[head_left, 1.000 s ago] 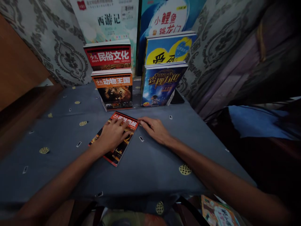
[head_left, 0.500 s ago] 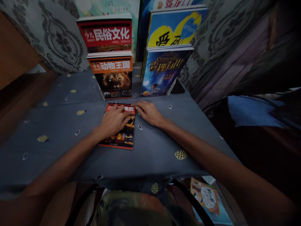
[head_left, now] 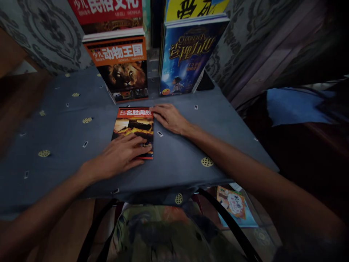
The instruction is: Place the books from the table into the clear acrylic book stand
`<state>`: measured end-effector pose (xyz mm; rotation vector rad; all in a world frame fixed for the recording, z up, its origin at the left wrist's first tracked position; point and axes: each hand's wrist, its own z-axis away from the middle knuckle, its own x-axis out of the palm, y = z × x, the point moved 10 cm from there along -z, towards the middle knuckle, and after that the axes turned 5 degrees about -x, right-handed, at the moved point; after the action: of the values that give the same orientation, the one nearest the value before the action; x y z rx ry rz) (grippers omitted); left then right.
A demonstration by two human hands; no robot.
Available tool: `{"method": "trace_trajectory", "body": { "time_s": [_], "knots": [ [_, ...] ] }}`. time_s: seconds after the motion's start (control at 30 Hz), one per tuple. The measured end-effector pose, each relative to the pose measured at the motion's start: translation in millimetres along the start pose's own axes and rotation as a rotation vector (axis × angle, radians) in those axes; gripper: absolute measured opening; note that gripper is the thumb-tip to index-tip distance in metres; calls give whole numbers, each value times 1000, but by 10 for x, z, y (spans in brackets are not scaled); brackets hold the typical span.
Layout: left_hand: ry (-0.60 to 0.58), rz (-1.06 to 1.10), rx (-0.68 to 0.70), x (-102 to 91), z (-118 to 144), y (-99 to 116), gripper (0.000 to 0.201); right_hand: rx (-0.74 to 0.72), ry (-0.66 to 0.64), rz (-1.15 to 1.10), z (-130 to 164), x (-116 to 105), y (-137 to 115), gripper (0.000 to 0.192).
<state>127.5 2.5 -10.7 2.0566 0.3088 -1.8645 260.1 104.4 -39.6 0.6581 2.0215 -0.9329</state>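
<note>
A thin paperback book (head_left: 133,125) with a red title band and a Great Wall picture lies flat on the blue-grey tablecloth. Across its lower part rests my left hand (head_left: 122,153), palm down with fingers stretched out. My right hand (head_left: 169,118) is at the book's upper right corner, its fingertips touching the cover's edge and its fingers loosely bent but apart. Just behind stands a book with a lion on its cover (head_left: 127,74). To the right of that, a blue book with gold lettering (head_left: 188,58) also stands upright.
More upright books, one red (head_left: 109,16) and one blue and yellow (head_left: 193,8), stand behind the front pair. A dark flat object (head_left: 206,82) lies right of the blue book. Below the table's front edge, another colourful book (head_left: 236,207) lies lower down.
My left hand has slid down the book toward me, uncovering its title and picture. My right hand stays by the upper right corner. The view has tilted down.
</note>
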Motion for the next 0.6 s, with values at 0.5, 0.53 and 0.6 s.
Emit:
{"method": "trace_trajectory", "body": {
  "time_s": [0.5, 0.53, 0.6],
  "knots": [
    [176, -220, -32, 102, 130, 185, 27, -87, -22, -357, 668, -161, -966, 37],
    [182, -226, -24, 105, 131, 200, 27, -84, -22, -382, 699, -170, -997, 36],
    [191, -248, -8, 100, 130, 228, 27, -70, -11, -433, 736, -185, -1015, 35]
  ]
}}
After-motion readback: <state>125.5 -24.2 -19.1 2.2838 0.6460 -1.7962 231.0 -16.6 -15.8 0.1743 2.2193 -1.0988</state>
